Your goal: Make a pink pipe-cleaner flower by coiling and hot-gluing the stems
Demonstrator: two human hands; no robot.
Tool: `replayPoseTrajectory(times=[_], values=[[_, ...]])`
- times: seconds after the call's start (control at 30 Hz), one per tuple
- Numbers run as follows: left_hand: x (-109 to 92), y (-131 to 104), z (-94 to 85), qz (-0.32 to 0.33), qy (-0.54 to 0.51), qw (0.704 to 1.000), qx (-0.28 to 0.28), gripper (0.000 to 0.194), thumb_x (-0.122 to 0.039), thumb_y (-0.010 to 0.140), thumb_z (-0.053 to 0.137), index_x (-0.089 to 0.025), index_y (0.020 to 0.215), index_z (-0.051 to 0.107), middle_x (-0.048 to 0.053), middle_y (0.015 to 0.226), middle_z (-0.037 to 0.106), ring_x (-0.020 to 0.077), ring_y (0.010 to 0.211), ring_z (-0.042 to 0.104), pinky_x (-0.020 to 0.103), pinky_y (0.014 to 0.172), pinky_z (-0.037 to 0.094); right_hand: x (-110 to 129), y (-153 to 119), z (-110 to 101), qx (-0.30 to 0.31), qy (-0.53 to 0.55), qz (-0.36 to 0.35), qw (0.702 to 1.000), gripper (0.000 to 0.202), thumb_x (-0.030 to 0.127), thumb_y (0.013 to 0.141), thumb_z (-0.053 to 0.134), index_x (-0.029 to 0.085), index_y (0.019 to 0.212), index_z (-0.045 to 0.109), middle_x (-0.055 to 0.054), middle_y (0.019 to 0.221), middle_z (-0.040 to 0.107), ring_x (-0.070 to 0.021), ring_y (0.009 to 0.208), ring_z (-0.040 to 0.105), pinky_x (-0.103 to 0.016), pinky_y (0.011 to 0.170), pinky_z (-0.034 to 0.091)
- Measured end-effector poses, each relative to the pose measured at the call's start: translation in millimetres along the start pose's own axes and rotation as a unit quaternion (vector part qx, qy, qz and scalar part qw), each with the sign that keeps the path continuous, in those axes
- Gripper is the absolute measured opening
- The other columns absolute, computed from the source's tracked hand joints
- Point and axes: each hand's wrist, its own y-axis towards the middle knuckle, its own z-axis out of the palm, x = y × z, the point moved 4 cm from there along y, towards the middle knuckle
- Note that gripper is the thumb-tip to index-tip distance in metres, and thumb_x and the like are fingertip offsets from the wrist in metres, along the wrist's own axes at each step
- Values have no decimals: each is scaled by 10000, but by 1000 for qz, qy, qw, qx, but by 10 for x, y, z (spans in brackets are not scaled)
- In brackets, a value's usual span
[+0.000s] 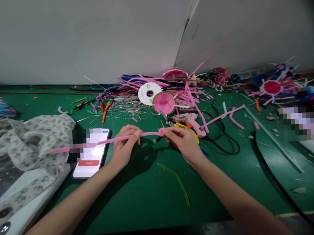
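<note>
A long pink pipe cleaner (118, 138) stretches between my hands, its free end reaching left over the phone. My left hand (125, 143) is closed on its straight part, thumb on top. At the other end it is wound into a small coil, which my right hand (180, 139) pinches between thumb and fingers. Just beyond my right hand lies a pink glue gun (194, 124), with yellow-handled scissors (182, 125) partly hidden beside it. A pink coiled disc with a green rim (164, 103) rests behind them. One green pipe cleaner (177, 179) lies on the table nearer to me.
The phone (103, 159) lies left of my left hand, beside a patterned cloth (42, 134). A white spool disc (147, 93) and a heap of pink pipe cleaners (157, 80) sit against the wall. At right are a black strip (264, 164) and a clear glue stick (276, 142).
</note>
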Motion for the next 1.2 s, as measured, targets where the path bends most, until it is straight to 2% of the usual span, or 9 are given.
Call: replayPoseTrajectory(times=[0.1,0.2,0.3,0.37,0.47,0.7,0.83,1.03,1.2], values=[[37,30,-15,-31,-16,999,-19,406,-334,934,427,-202,561,518,29,845,591,184,862,562,402,860,455,86,71,-133,-17,-58,-39,997,269,470,770,649,223,843,727,-25,779,716,-160,703,643,-325,677,537],[82,69,-52,-62,-25,996,-59,388,-353,938,424,-210,594,533,27,790,563,182,863,554,390,882,455,242,180,-426,-83,-147,-100,981,312,473,818,595,229,994,679,-42,902,711,-180,809,649,-348,752,520],[139,90,-80,-96,-27,991,-90,379,-371,943,423,-213,619,542,23,774,561,180,879,556,384,899,458,336,252,-808,-205,-327,-151,910,251,450,794,612,207,855,630,-43,818,667,-186,740,611,-342,705,479],[172,92,-78,-107,-18,990,-91,393,-394,944,421,-213,618,544,24,787,577,183,883,562,385,884,473,261,295,-970,-199,-440,-126,866,277,438,708,681,204,803,567,-41,783,635,-203,728,590,-337,664,443],[195,89,-59,-105,0,991,-81,406,-404,948,412,-214,617,549,28,794,597,181,861,578,382,842,499,53,313,-1095,-174,-518,-58,836,327,470,675,680,215,741,487,-34,712,598,-196,638,548,-313,579,383],[188,78,-44,-107,13,991,-83,395,-382,948,428,-223,613,561,25,792,615,172,846,595,386,822,506,-108,298,-1003,-158,-544,-29,823,412,553,666,666,234,782,433,-42,732,599,-222,631,554,-299,546,337],[177,73,-32,-114,20,990,-75,392,-379,951,425,-224,619,565,24,807,623,170,847,598,387,830,503,-58,282,-1031,-206,-531,-20,822,403,514,653,686,240,776,418,-22,712,568,-213,621,530,-303,561,332],[188,55,-1,-120,29,991,-60,402,-381,956,408,-225,615,553,22,797,628,171,844,607,373,787,507,77,178,-1064,-322,-430,-119,835,349,464,675,670,240,819,443,-10,782,546,-190,669,516,-330,646,398],[196,35,24,-120,14,991,-58,396,-385,956,405,-226,630,563,26,840,651,178,880,615,387,824,502,78,149,-967,-308,-368,-142,866,433,511,650,711,236,839,436,-12,847,545,-176,702,522,-331,655,429]])
